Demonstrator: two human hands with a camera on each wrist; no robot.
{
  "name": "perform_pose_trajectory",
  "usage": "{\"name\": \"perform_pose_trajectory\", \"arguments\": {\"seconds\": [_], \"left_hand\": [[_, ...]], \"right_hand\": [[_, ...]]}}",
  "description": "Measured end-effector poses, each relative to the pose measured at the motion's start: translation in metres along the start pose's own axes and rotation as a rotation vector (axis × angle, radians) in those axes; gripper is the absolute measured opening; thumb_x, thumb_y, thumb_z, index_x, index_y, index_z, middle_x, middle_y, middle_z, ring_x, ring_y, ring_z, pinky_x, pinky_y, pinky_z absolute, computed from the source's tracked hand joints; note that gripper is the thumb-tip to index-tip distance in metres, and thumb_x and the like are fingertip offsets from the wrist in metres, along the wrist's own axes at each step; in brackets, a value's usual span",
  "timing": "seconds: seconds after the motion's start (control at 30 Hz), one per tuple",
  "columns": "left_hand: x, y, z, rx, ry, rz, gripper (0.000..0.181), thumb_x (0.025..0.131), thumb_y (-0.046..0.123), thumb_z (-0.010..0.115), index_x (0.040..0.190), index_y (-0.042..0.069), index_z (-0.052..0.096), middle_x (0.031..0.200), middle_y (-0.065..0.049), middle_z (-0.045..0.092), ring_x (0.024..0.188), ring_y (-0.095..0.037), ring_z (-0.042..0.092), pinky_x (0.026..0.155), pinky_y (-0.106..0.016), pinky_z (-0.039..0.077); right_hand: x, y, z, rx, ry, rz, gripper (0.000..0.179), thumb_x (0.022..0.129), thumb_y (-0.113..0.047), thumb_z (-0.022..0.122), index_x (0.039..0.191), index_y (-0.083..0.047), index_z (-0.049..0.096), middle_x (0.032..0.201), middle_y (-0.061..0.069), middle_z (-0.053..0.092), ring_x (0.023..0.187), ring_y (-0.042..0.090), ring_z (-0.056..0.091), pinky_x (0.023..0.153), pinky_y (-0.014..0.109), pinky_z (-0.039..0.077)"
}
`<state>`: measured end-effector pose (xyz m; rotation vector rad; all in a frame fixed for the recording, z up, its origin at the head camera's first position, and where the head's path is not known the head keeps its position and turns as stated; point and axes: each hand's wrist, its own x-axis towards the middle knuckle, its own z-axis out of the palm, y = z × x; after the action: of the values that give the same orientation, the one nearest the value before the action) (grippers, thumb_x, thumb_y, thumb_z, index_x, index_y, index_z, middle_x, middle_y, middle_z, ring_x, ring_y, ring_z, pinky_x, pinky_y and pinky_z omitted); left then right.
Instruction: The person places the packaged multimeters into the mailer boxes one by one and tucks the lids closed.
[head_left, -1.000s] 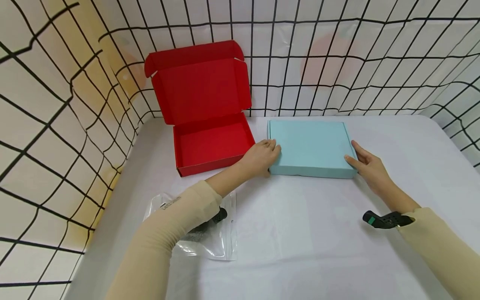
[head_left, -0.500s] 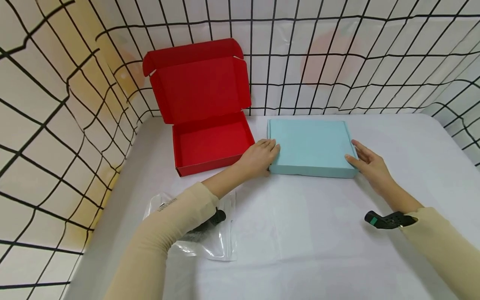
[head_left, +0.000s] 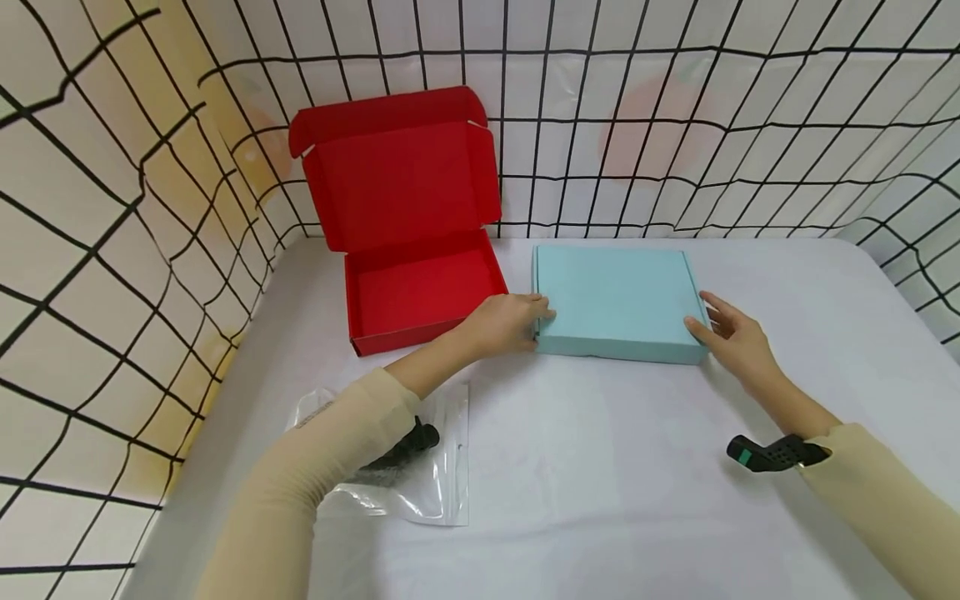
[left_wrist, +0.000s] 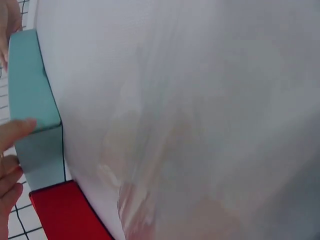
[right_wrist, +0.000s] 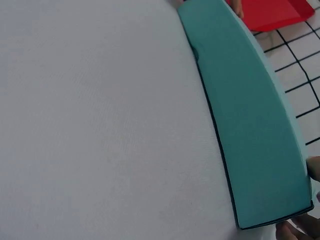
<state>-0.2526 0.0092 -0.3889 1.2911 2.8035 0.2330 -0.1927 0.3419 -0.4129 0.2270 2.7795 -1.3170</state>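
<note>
A closed blue box (head_left: 615, 296) lies on the white table (head_left: 600, 467), just beside an open red box (head_left: 412, 208); the left hand (head_left: 504, 323) and right hand (head_left: 738, 342) grip its ends between thumb and fingers; an uneven push could skew it into the red box

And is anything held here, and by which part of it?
Yes, the light-blue box: the left hand holds its left end, the right hand its right end.

On the table (head_left: 600, 467), the open box (head_left: 408, 187) sits left of the closed box (head_left: 618, 300) and behind the bag (head_left: 438, 479).
</note>
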Motion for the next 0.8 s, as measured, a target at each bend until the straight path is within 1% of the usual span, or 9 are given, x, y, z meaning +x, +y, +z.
{"name": "perform_pose_trajectory", "arguments": {"seconds": [0.07,0.1,0.17,0.3,0.33,0.4,0.5,0.67,0.8], "left_hand": [[-0.003,-0.001,-0.001,-0.082,-0.010,-0.014,0.050,0.078,0.027,0.071,0.125,0.018,0.056,0.129,-0.001,0.054,0.120,-0.014,0.049,0.091,-0.023,0.046],[-0.004,-0.001,-0.002,-0.118,-0.009,-0.017,0.049,0.079,0.027,0.070,0.125,0.018,0.056,0.130,0.000,0.054,0.122,-0.014,0.047,0.094,-0.024,0.044],[-0.007,-0.001,-0.004,-0.165,0.008,-0.010,0.046,0.080,0.026,0.069,0.124,0.018,0.056,0.127,0.001,0.056,0.119,-0.013,0.049,0.093,-0.023,0.044],[-0.009,0.001,-0.008,-0.168,0.067,0.029,0.041,0.082,0.028,0.065,0.120,0.015,0.057,0.120,0.001,0.056,0.111,-0.013,0.049,0.089,-0.021,0.045],[-0.009,0.001,-0.009,-0.158,0.073,0.033,0.040,0.082,0.029,0.065,0.119,0.014,0.057,0.119,0.001,0.055,0.109,-0.013,0.048,0.088,-0.021,0.045],[-0.011,0.001,-0.011,-0.139,0.064,0.028,0.041,0.082,0.031,0.064,0.118,0.013,0.056,0.118,0.000,0.053,0.107,-0.012,0.047,0.087,-0.020,0.044],[-0.013,0.000,-0.011,-0.110,0.024,0.006,0.043,0.083,0.035,0.063,0.119,0.013,0.056,0.116,0.000,0.053,0.103,-0.012,0.047,0.087,-0.020,0.044],[-0.023,-0.007,-0.013,-0.099,-0.024,-0.024,0.046,0.081,0.041,0.063,0.119,0.015,0.057,0.114,-0.001,0.057,0.103,-0.013,0.051,0.090,-0.024,0.043],[-0.032,-0.012,-0.018,-0.150,-0.028,-0.047,0.043,0.080,0.040,0.064,0.115,0.015,0.060,0.110,-0.001,0.061,0.094,-0.011,0.053,0.084,-0.024,0.045]], "right_hand": [[0.000,0.000,0.001,-0.058,0.047,-0.011,0.075,0.088,-0.050,0.048,0.145,-0.011,0.019,0.140,0.029,0.031,0.125,0.046,0.033,0.094,0.056,0.035],[0.001,0.003,0.002,-0.079,0.087,-0.013,0.074,0.087,-0.051,0.049,0.144,-0.012,0.023,0.138,0.027,0.036,0.124,0.042,0.038,0.095,0.049,0.040],[0.007,0.010,0.004,-0.084,0.162,-0.045,0.071,0.086,-0.049,0.053,0.141,-0.010,0.031,0.130,0.025,0.044,0.119,0.038,0.044,0.094,0.046,0.041],[0.034,0.044,0.008,-0.113,0.330,-0.094,0.059,0.083,-0.051,0.056,0.134,-0.024,0.046,0.114,0.008,0.051,0.104,0.017,0.049,0.089,0.020,0.045],[0.041,0.052,0.008,-0.116,0.350,-0.114,0.056,0.083,-0.051,0.056,0.132,-0.026,0.048,0.113,0.007,0.052,0.103,0.014,0.048,0.088,0.020,0.045],[0.053,0.065,0.010,-0.127,0.383,-0.123,0.052,0.082,-0.053,0.055,0.130,-0.034,0.049,0.112,0.002,0.053,0.099,0.007,0.048,0.078,0.009,0.042],[0.060,0.067,0.014,-0.134,0.406,-0.152,0.048,0.083,-0.054,0.054,0.127,-0.035,0.052,0.111,0.001,0.057,0.096,0.005,0.051,0.072,0.006,0.040],[0.065,0.056,0.024,-0.112,0.436,-0.242,0.043,0.082,-0.050,0.058,0.119,-0.028,0.060,0.103,0.002,0.061,0.090,0.005,0.054,0.070,0.010,0.041],[0.069,0.047,0.034,-0.121,0.409,-0.279,0.039,0.082,-0.052,0.057,0.115,-0.032,0.062,0.101,0.000,0.064,0.085,-0.004,0.054,0.067,0.007,0.041]]}}
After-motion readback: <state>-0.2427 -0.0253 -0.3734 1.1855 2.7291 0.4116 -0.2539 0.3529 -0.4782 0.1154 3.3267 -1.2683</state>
